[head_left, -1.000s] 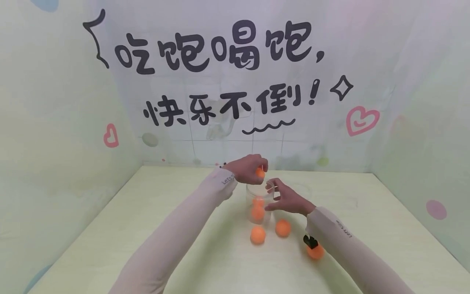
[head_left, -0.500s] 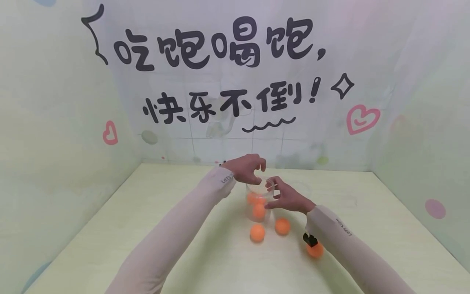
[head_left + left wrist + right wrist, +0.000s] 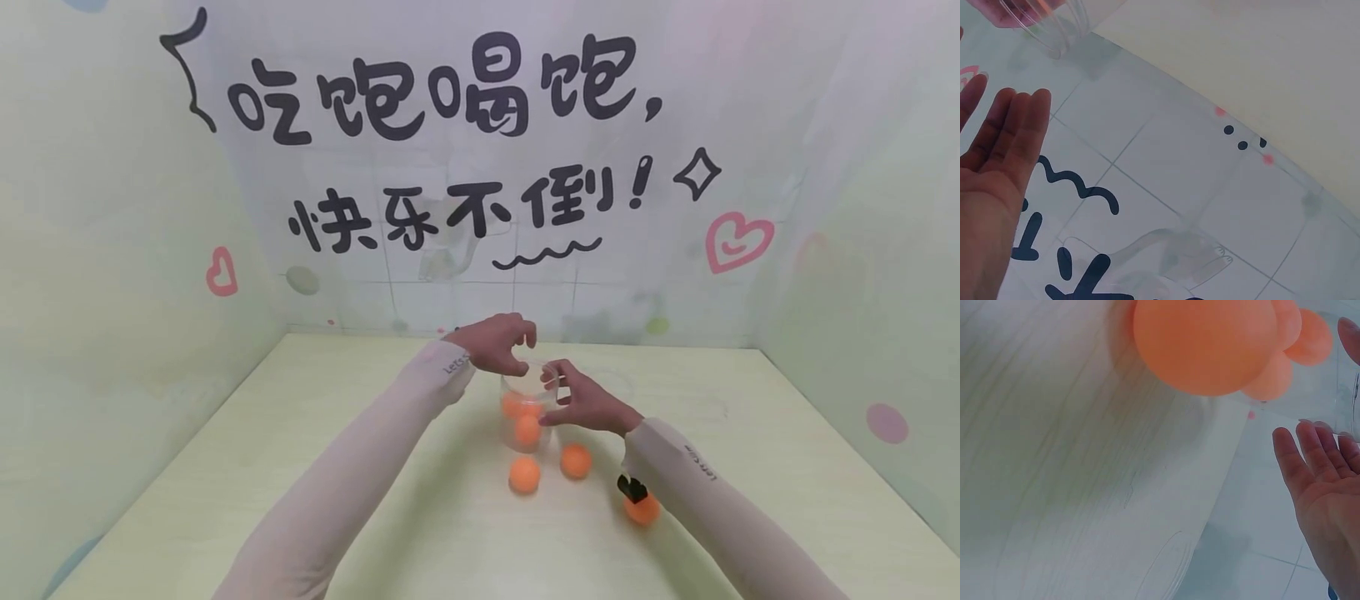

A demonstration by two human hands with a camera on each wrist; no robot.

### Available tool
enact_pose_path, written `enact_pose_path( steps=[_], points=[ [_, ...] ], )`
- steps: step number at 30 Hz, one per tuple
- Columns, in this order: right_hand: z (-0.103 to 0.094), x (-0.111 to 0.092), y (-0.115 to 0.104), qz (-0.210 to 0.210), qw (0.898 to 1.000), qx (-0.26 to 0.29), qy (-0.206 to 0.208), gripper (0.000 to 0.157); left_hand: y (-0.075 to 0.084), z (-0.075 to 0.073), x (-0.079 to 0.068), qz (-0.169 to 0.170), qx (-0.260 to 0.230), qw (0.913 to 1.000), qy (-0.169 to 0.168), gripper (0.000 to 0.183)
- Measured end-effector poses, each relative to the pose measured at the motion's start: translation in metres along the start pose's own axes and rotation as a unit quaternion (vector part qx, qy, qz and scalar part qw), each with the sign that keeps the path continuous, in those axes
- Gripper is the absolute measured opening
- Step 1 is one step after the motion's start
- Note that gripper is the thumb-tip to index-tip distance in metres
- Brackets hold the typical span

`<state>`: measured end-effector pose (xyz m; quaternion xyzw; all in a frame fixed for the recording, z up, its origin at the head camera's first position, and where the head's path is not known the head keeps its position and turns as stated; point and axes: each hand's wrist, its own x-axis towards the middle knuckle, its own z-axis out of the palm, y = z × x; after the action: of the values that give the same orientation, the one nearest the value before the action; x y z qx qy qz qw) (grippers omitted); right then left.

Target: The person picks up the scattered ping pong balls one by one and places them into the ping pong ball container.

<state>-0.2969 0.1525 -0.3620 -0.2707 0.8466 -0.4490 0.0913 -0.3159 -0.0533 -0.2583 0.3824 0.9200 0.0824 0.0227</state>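
Observation:
A clear cylindrical jar (image 3: 531,385) stands upright on the table with several orange ping-pong balls (image 3: 528,431) inside. My left hand (image 3: 495,343) hovers just above the jar's mouth at its left, fingers and thumb apart with nothing between them. In the left wrist view, that hand (image 3: 1007,147) is next to the jar's rim (image 3: 1060,28). With thumb and fingers on either side of the upper wall, my right hand (image 3: 595,406) holds the jar from the right. The right wrist view shows its fingers (image 3: 1294,453) against the clear wall.
Two orange balls, one in front of the jar (image 3: 524,474) and another to its right (image 3: 576,460), lie on the table (image 3: 300,450). A third ball (image 3: 642,511) sits under the right wrist, partly behind a black piece (image 3: 632,488). A printed backdrop (image 3: 450,308) closes the rear.
One second ago my left hand held an orange ball over the jar; it has let go, the ball dropped in, and those inside shifted. My right hand has stayed on the jar.

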Motion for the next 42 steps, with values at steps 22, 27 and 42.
enact_pose_path(
  steps=[22,27,42],
  points=[
    [-0.001,0.001,0.0,0.019,1.0,-0.014,0.001,0.074,-0.034,0.03,-0.03,-0.109,-0.111,0.9877,-0.01,0.06],
    [0.002,0.001,-0.001,0.014,1.0,-0.009,0.0,0.073,-0.036,0.045,-0.034,-0.113,-0.142,0.9835,-0.002,0.076],
    [0.001,0.0,0.001,0.018,1.0,-0.006,0.001,0.073,-0.03,0.073,-0.03,-0.119,-0.259,0.9583,0.012,0.094]
  ],
)
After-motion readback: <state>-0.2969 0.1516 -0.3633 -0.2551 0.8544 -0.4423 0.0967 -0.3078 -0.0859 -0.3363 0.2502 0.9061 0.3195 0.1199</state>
